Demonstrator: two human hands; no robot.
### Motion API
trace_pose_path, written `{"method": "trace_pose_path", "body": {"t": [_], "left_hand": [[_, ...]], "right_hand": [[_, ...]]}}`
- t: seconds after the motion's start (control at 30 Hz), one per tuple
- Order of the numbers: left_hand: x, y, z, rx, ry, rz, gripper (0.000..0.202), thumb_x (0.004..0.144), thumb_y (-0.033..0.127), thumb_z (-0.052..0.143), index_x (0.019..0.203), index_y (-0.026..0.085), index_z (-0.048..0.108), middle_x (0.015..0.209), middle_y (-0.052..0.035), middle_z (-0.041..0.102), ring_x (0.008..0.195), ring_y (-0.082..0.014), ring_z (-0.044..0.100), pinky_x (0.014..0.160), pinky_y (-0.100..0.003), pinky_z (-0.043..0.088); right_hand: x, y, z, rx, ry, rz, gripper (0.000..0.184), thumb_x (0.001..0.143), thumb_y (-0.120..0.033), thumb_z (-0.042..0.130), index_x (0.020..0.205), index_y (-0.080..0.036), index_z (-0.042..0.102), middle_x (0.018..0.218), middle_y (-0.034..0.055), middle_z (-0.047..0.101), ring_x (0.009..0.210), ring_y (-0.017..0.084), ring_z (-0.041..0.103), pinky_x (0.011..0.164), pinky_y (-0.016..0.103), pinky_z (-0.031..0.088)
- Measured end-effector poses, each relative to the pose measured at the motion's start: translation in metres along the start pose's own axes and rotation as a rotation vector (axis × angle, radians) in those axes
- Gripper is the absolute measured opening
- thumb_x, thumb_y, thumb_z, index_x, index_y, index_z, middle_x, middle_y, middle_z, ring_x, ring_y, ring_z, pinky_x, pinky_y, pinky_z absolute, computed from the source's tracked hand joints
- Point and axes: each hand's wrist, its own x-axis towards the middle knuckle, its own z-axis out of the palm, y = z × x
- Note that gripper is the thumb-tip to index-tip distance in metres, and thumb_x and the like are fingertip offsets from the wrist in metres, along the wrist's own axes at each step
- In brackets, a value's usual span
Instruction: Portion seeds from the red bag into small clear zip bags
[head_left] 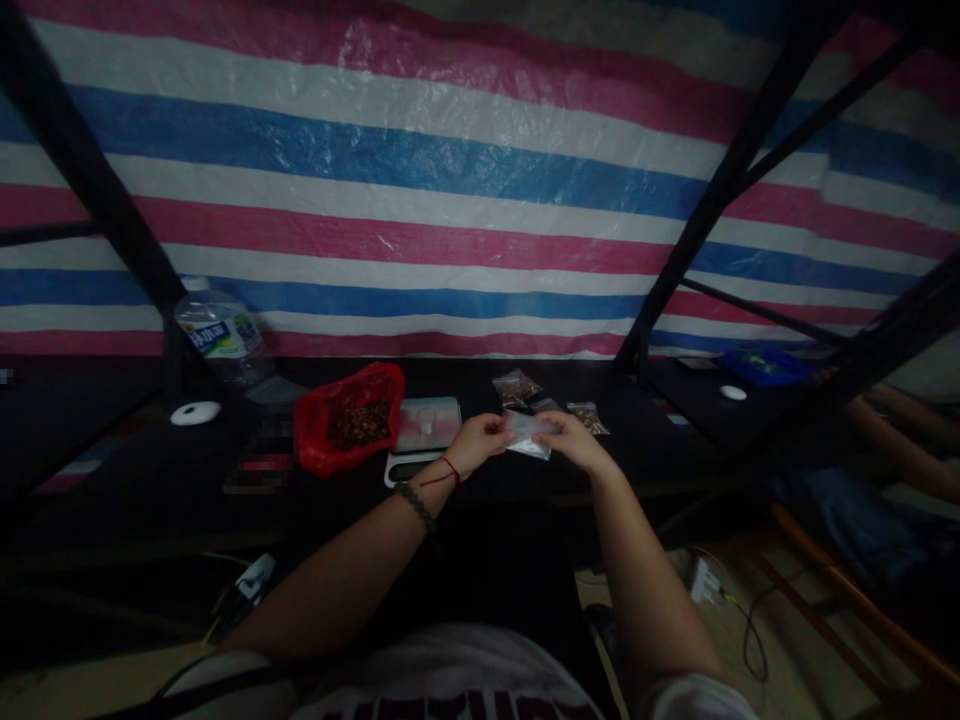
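- Striped sheet (420, 230) across the upper frame
- Black table (172, 480) across the middle
- Red bag (311, 430) of brown pieces, left of centre
- Scale (401, 470) just beside it, bearing a small clear cup (427, 423)
- Left hand (478, 445) and right hand (574, 442), centre, fingers pinching opposite sides of a clear bag (529, 448)
- Filled packets (512, 387) just beyond

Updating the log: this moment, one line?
left hand: holding clear bag; right hand: holding same bag; scale: beside red bag; filled bags: beyond hands
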Motion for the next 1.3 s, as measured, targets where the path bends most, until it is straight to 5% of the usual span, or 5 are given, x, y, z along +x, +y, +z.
{"method": "trace_pose_path", "body": {"t": [0.33, 0.5, 0.7, 0.93, 1.3], "left_hand": [[0.006, 0.005, -0.006, 0.133, -0.103, -0.004, 0.011, 0.073, 0.021, 0.064, 0.076, 0.011, 0.068, 0.060, -0.0006, 0.061, 0.050, -0.0122, 0.056, 0.051, -0.023, 0.047], [-0.002, 0.018, -0.013, 0.224, 0.004, 0.066, 0.050, 0.073, 0.024, 0.067, 0.121, 0.015, 0.059, 0.105, -0.0118, 0.068, 0.088, -0.0230, 0.066, 0.078, -0.034, 0.053], [-0.037, 0.045, -0.068, 0.463, 0.135, 0.288, 0.050, 0.079, 0.027, 0.059, 0.128, 0.019, 0.054, 0.123, -0.0114, 0.061, 0.109, -0.0252, 0.060, 0.094, -0.037, 0.049], [-0.066, 0.036, -0.144, 0.567, 0.312, 0.316, 0.048, 0.085, 0.031, 0.050, 0.132, 0.019, 0.046, 0.110, -0.0084, 0.066, 0.095, -0.0209, 0.065, 0.087, -0.036, 0.053], [-0.117, 0.018, -0.144, 0.684, 0.203, 0.351, 0.029, 0.087, 0.026, 0.048, 0.111, 0.024, 0.065, 0.100, -0.0064, 0.071, 0.092, -0.0216, 0.066, 0.086, -0.033, 0.049]], "right_hand": [[0.000, -0.017, 0.013, 0.066, -0.161, 0.010, 0.036, 0.076, -0.037, 0.067, 0.106, -0.017, 0.065, 0.100, 0.0079, 0.068, 0.089, 0.020, 0.063, 0.077, 0.031, 0.048], [0.013, 0.001, 0.027, -0.214, -0.016, 0.078, 0.019, 0.080, -0.026, 0.057, 0.090, -0.013, 0.067, 0.084, 0.0076, 0.070, 0.076, 0.019, 0.063, 0.068, 0.028, 0.047], [0.017, 0.016, 0.029, -0.789, 0.194, 0.121, 0.032, 0.076, -0.031, 0.063, 0.102, -0.013, 0.069, 0.106, 0.0173, 0.067, 0.102, 0.030, 0.061, 0.090, 0.038, 0.043], [0.053, -0.003, 0.013, -0.805, 0.287, 0.053, 0.041, 0.086, -0.042, 0.053, 0.113, -0.014, 0.065, 0.107, 0.0168, 0.066, 0.101, 0.026, 0.062, 0.089, 0.034, 0.044], [0.135, -0.026, 0.054, -0.871, 0.115, 0.211, 0.027, 0.068, -0.026, 0.072, 0.093, -0.018, 0.069, 0.091, 0.0109, 0.071, 0.087, 0.023, 0.067, 0.076, 0.031, 0.047]]}}
